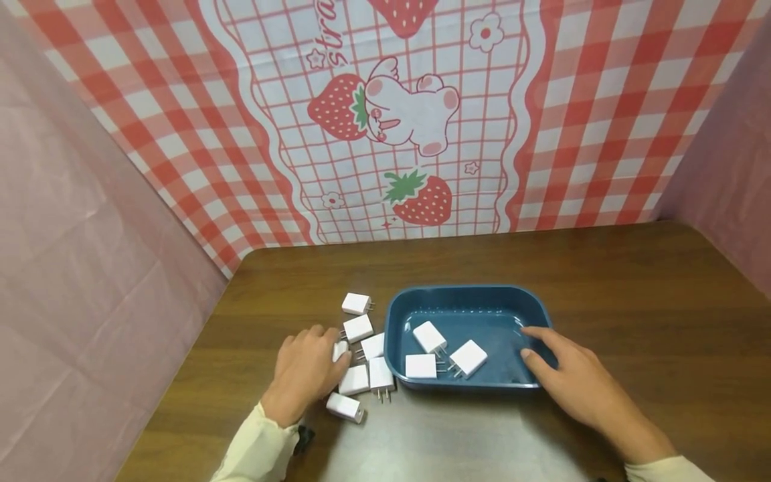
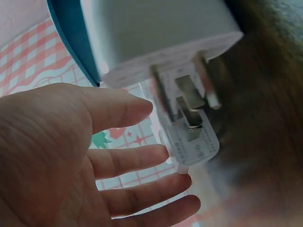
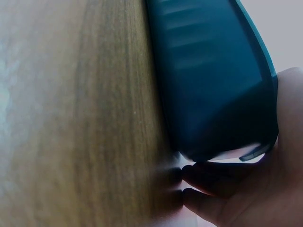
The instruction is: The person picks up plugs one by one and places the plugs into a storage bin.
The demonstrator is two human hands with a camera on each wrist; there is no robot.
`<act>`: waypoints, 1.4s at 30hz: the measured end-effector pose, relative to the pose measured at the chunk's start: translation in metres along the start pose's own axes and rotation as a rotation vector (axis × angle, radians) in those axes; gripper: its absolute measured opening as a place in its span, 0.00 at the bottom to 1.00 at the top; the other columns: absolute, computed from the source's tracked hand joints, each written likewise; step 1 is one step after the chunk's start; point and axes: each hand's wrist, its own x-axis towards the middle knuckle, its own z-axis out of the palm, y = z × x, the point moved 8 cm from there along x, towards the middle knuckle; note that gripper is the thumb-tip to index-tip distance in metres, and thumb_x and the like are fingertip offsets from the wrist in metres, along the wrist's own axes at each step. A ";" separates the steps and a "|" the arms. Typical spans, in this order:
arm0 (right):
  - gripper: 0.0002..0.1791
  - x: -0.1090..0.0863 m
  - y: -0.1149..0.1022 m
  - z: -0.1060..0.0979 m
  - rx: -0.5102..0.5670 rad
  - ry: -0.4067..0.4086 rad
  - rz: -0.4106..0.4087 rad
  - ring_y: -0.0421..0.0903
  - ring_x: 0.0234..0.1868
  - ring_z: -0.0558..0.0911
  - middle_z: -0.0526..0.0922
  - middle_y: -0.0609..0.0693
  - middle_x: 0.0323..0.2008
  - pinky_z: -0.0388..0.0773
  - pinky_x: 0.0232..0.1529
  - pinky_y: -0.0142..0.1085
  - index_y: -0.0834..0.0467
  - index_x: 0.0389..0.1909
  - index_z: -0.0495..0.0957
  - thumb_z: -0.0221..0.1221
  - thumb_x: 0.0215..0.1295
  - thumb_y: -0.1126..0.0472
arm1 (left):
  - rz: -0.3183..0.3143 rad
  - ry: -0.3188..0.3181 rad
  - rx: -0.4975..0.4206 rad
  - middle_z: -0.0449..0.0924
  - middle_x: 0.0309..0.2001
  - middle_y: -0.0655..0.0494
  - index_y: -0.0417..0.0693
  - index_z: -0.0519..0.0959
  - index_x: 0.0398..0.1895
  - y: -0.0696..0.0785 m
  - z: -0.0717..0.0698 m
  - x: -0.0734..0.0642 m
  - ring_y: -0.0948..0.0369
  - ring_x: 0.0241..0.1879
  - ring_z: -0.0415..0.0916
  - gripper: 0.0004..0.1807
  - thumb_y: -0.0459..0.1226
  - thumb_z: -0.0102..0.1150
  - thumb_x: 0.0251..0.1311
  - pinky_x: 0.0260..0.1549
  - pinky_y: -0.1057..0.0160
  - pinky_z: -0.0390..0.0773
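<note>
My left hand [image 1: 308, 371] reaches into a loose group of white charger plugs on the table, its thumb and fingertips around one plug [image 1: 340, 350]. In the left wrist view the fingers [image 2: 137, 156] are spread and fairly straight at the side of a plug [image 2: 194, 146] with metal prongs. Another plug [image 2: 161, 38] looms close above the thumb. At the right end of a dark blue rectangular tray [image 1: 470, 290], my right hand [image 1: 581, 378] holds the rim, thumb and index finger over it, other fingers against the outer wall. Three white plugs [image 1: 429, 337] lie in the tray.
Several more plugs [image 1: 354, 380] lie scattered against the tray's left side, the farthest one [image 1: 357, 303] near its back corner. The brown wooden table [image 1: 650, 301] ends at a red-checked strawberry cloth [image 1: 415, 114]; pink fabric [image 1: 90, 268] hangs along the sides.
</note>
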 end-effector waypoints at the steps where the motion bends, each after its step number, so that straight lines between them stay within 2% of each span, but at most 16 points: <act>1: 0.33 0.000 0.000 0.001 0.001 -0.003 0.002 0.71 0.65 0.68 0.68 0.68 0.68 0.64 0.55 0.71 0.56 0.71 0.67 0.49 0.75 0.40 | -0.006 -0.010 0.000 0.82 0.36 0.47 0.44 0.84 0.43 -0.001 0.002 -0.001 0.47 0.36 0.80 0.20 0.50 0.66 0.57 0.35 0.48 0.76; 12: 0.33 -0.002 -0.001 0.000 -0.002 -0.003 0.011 0.71 0.65 0.68 0.68 0.68 0.68 0.65 0.54 0.71 0.56 0.71 0.67 0.50 0.75 0.40 | -0.039 -0.043 0.008 0.83 0.39 0.47 0.45 0.84 0.47 -0.004 0.008 -0.003 0.47 0.39 0.81 0.21 0.50 0.66 0.57 0.38 0.47 0.76; 21: 0.32 0.000 -0.002 -0.003 -0.002 0.010 0.001 0.71 0.65 0.68 0.68 0.68 0.68 0.64 0.55 0.71 0.56 0.71 0.67 0.50 0.75 0.41 | -0.017 -0.001 -0.001 0.83 0.33 0.50 0.53 0.85 0.44 -0.005 0.006 -0.003 0.49 0.34 0.82 0.15 0.49 0.66 0.58 0.32 0.49 0.76; 26: 0.32 0.000 -0.001 -0.002 -0.001 0.004 0.005 0.71 0.66 0.67 0.68 0.68 0.68 0.63 0.56 0.71 0.56 0.71 0.67 0.50 0.75 0.41 | -0.032 -0.021 -0.003 0.84 0.34 0.49 0.51 0.84 0.44 -0.006 0.007 -0.003 0.48 0.35 0.82 0.17 0.51 0.66 0.58 0.32 0.48 0.76; 31: 0.32 0.000 -0.001 -0.001 0.000 0.005 0.007 0.71 0.66 0.67 0.68 0.68 0.68 0.63 0.56 0.71 0.56 0.71 0.67 0.50 0.75 0.41 | -0.048 -0.014 0.007 0.85 0.34 0.49 0.50 0.84 0.43 -0.006 0.007 -0.003 0.46 0.32 0.82 0.21 0.54 0.68 0.55 0.29 0.48 0.76; 37: 0.32 0.000 0.000 0.000 -0.002 -0.004 0.019 0.71 0.66 0.67 0.67 0.68 0.68 0.63 0.56 0.71 0.56 0.71 0.67 0.49 0.75 0.40 | -0.061 -0.006 -0.012 0.84 0.31 0.50 0.49 0.84 0.40 -0.008 0.008 -0.002 0.47 0.29 0.81 0.17 0.51 0.68 0.55 0.25 0.50 0.74; 42: 0.31 0.000 -0.003 -0.001 0.003 0.021 -0.009 0.70 0.66 0.68 0.69 0.67 0.68 0.63 0.56 0.70 0.56 0.70 0.68 0.51 0.75 0.42 | -0.050 0.040 -0.012 0.82 0.27 0.51 0.48 0.84 0.36 -0.008 0.007 -0.003 0.48 0.26 0.80 0.14 0.47 0.68 0.53 0.23 0.51 0.73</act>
